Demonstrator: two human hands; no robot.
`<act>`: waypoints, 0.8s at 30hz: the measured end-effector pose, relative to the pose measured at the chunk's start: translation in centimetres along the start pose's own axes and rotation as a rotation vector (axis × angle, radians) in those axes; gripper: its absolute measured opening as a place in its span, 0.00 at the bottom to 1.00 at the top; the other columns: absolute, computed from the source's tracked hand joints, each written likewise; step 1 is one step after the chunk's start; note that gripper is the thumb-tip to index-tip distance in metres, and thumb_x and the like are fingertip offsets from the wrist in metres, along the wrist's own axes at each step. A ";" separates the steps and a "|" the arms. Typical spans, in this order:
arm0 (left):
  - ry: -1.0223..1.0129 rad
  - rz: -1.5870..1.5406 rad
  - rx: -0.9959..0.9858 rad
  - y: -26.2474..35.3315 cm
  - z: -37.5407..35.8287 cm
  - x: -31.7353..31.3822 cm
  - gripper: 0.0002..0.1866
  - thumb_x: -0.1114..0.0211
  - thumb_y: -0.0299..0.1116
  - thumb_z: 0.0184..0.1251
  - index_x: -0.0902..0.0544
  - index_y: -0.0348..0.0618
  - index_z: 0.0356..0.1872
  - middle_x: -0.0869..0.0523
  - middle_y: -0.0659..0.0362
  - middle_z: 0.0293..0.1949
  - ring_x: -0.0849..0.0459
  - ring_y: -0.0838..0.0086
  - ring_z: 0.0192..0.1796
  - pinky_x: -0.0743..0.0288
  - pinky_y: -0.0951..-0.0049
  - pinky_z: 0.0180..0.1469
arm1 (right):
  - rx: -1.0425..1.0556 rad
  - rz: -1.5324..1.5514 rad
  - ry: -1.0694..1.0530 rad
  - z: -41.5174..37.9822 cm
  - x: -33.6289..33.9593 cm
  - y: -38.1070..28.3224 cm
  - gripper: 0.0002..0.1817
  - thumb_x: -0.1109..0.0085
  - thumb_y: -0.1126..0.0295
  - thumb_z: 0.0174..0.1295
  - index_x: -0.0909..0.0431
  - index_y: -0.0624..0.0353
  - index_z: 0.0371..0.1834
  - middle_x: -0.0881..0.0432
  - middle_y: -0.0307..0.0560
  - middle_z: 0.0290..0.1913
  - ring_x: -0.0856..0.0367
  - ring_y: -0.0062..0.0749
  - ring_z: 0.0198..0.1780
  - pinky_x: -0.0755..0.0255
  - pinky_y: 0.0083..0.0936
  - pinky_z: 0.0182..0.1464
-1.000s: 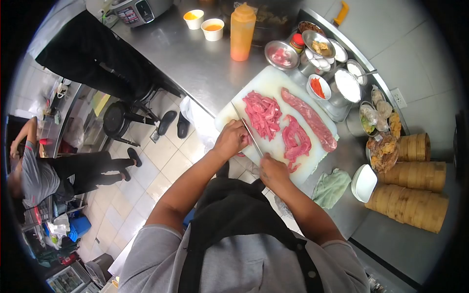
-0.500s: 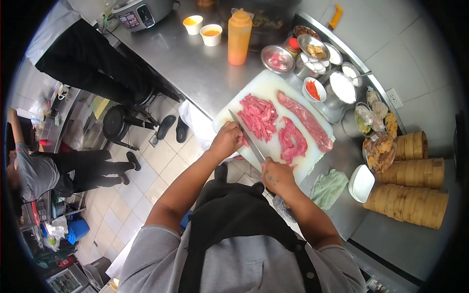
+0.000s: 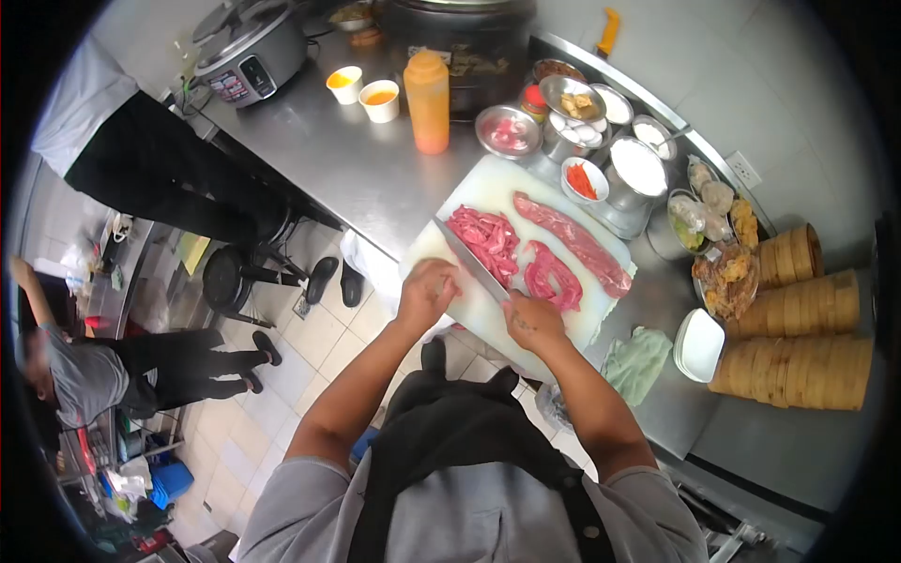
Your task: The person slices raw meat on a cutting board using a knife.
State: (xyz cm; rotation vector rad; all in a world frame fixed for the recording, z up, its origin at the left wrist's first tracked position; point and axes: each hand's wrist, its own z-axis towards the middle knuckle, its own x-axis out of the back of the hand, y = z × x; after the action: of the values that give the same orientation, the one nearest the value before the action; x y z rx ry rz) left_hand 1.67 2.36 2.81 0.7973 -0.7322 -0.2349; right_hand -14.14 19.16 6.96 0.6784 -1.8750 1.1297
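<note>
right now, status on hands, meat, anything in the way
Right hand on knife; left hand beside it, grip unclear. Meat on board, part cut into strips. Bowls close by board's far edge.

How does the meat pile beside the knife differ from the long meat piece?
The meat pile is many strips heaped together; the long meat piece is one unbroken length. The meat pile lies right by the knife; the long meat piece lies farther off. Both look raw and pinkish, on the white board.
</note>
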 end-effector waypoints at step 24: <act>-0.947 0.200 -0.059 7.4 8.7 -10.7 0.14 0.31 0.24 0.52 0.12 0.41 0.43 0.16 0.46 0.52 0.17 0.51 0.56 0.24 0.55 0.60 | 0.076 0.077 0.027 -8.0 -2.4 -2.5 0.15 0.50 0.61 0.71 0.23 0.63 0.42 0.14 0.61 0.31 0.14 0.58 0.33 0.22 0.51 0.41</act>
State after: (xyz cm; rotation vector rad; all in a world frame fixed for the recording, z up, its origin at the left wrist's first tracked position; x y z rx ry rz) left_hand -12.57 7.39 6.83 0.5223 -1.6765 -0.4590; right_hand -8.01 25.24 8.09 0.6349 -1.8571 1.2591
